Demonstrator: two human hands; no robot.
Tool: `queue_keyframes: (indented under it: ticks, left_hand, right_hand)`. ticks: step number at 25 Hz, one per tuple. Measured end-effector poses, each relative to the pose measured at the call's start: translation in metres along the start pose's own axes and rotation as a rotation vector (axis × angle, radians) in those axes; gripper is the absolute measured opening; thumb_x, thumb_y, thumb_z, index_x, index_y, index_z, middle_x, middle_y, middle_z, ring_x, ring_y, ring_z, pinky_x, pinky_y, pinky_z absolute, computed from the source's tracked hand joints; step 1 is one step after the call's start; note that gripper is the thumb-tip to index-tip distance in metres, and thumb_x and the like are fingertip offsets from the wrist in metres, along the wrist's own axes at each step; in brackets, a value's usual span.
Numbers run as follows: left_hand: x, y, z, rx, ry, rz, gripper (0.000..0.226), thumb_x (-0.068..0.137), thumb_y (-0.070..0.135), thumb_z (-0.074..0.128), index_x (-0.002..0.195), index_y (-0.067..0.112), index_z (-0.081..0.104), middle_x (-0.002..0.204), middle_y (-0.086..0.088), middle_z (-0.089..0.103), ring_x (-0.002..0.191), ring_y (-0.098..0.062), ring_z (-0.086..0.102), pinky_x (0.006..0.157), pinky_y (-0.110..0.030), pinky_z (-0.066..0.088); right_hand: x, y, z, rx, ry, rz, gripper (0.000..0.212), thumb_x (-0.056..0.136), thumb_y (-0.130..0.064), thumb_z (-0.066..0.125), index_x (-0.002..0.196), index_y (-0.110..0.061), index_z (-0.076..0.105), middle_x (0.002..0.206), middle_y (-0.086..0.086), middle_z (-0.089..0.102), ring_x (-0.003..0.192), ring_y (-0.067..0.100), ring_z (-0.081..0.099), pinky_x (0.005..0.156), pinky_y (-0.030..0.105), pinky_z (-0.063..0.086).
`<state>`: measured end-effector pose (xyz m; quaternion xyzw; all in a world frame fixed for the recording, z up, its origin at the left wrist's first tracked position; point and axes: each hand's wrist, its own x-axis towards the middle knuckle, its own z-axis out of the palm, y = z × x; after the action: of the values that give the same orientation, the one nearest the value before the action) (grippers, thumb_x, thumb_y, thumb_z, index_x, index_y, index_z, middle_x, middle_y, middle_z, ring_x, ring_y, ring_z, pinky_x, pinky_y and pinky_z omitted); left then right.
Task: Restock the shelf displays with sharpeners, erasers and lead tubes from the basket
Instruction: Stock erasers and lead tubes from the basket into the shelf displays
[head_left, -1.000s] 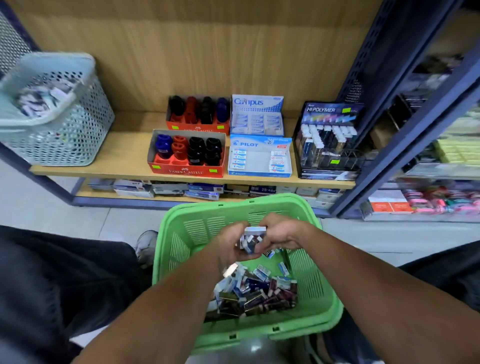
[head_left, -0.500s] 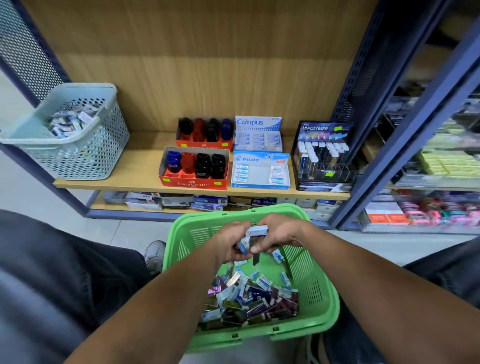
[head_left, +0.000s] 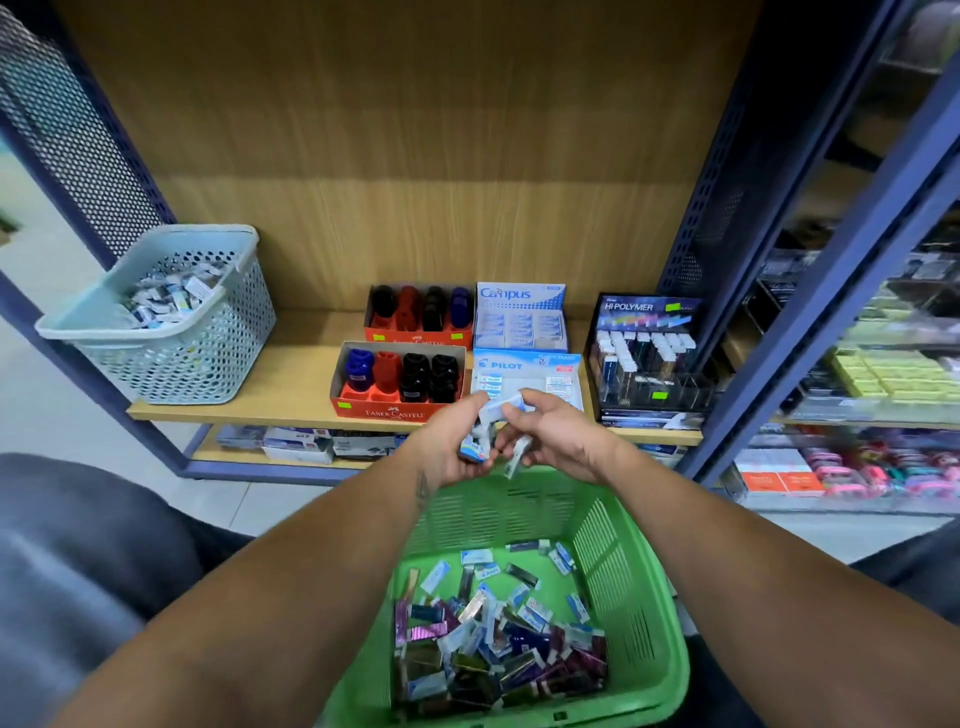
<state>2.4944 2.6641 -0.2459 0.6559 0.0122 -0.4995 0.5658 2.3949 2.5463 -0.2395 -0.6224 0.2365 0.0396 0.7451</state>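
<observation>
We have lifted both hands from the green basket (head_left: 639, 597) to the Pilot box (head_left: 524, 376); left hand (head_left: 457, 441) and right hand (head_left: 556, 441) each pinch erasers (head_left: 475, 447), ready for shelving

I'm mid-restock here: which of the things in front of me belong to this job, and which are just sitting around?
In the job:
green basket of loose stock
small erasers gripped by the left hand and right hand
Pilot eraser box
Campus eraser box
Faber-Castell sharpener trays
Hi-Polymer lead display

Lying about:
pale blue basket
boxes on the lower shelf
</observation>
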Motion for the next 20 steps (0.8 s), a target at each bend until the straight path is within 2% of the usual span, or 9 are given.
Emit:
queue_keyframes:
  ticks: [2,6,9,11,14,17,19,20]
  left_hand:
    - [0.006,0.023,0.003,-0.015,-0.024,0.026,0.039,0.096,0.048,0.048,0.085,0.016,0.065,0.067,-0.003,0.062,0.055,-0.016,0.057,0.039,-0.018,0.043]
    - [0.024,0.061,0.006,-0.041,0.012,0.052,0.029,0.091,0.039,0.054,0.101,0.015,0.067,0.084,-0.008,0.065,0.045,-0.014,0.057,0.037,-0.02,0.045]
    - [0.046,0.091,0.003,-0.06,0.074,0.074,0.026,0.094,0.034,0.055,0.105,0.012,0.063,0.077,-0.008,0.061,0.042,-0.013,0.055,0.036,-0.02,0.045]
    - [0.065,0.109,0.001,-0.023,0.1,0.085,0.027,0.096,0.035,0.055,0.109,0.012,0.061,0.071,-0.008,0.058,0.04,-0.013,0.052,0.036,-0.019,0.043]
    - [0.095,0.133,0.0,0.053,0.117,0.134,0.029,0.099,0.036,0.051,0.117,0.014,0.06,0.07,-0.008,0.059,0.043,-0.012,0.05,0.036,-0.017,0.039]
    - [0.124,0.152,0.0,0.1,0.148,0.18,0.021,0.098,0.033,0.053,0.104,0.014,0.06,0.068,-0.007,0.059,0.043,-0.012,0.05,0.036,-0.016,0.037]
    - [0.142,0.164,0.004,0.138,0.153,0.188,0.016,0.098,0.029,0.051,0.097,0.015,0.058,0.067,-0.005,0.058,0.039,-0.01,0.049,0.036,-0.015,0.036]
    - [0.149,0.169,0.008,0.165,0.154,0.199,0.014,0.098,0.028,0.049,0.093,0.017,0.056,0.069,-0.005,0.057,0.037,-0.01,0.048,0.037,-0.014,0.036]
  right_hand:
    - [0.011,-0.012,-0.001,0.074,0.067,-0.09,0.007,0.102,-0.022,0.054,0.105,-0.016,0.055,0.078,0.014,0.065,0.061,0.021,0.062,0.054,0.029,0.042]
    - [0.036,-0.031,-0.01,0.134,0.19,-0.153,0.015,0.1,-0.018,0.057,0.098,-0.007,0.066,0.079,0.009,0.066,0.06,0.015,0.058,0.054,0.026,0.042]
    - [0.06,-0.049,-0.025,0.297,0.303,-0.155,0.008,0.098,-0.007,0.057,0.099,-0.003,0.063,0.078,0.012,0.069,0.059,0.015,0.06,0.051,0.024,0.042]
    - [0.078,-0.059,-0.037,0.32,0.384,-0.151,0.006,0.098,-0.003,0.057,0.102,-0.005,0.061,0.08,0.014,0.07,0.058,0.013,0.06,0.049,0.022,0.041]
    - [0.111,-0.073,-0.06,0.187,0.508,-0.097,0.016,0.097,0.001,0.054,0.106,-0.011,0.061,0.079,0.015,0.07,0.055,0.013,0.062,0.048,0.023,0.039]
    - [0.151,-0.089,-0.09,0.002,0.622,-0.014,0.015,0.091,0.007,0.054,0.093,-0.005,0.063,0.08,0.018,0.071,0.059,0.02,0.061,0.048,0.027,0.04]
    - [0.18,-0.098,-0.108,-0.175,0.719,0.026,0.007,0.083,0.006,0.065,0.08,-0.001,0.065,0.087,0.024,0.073,0.066,0.026,0.064,0.054,0.032,0.045]
    - [0.193,-0.102,-0.115,-0.274,0.768,0.048,0.007,0.079,0.004,0.071,0.082,0.001,0.066,0.088,0.024,0.073,0.068,0.028,0.067,0.056,0.033,0.047]
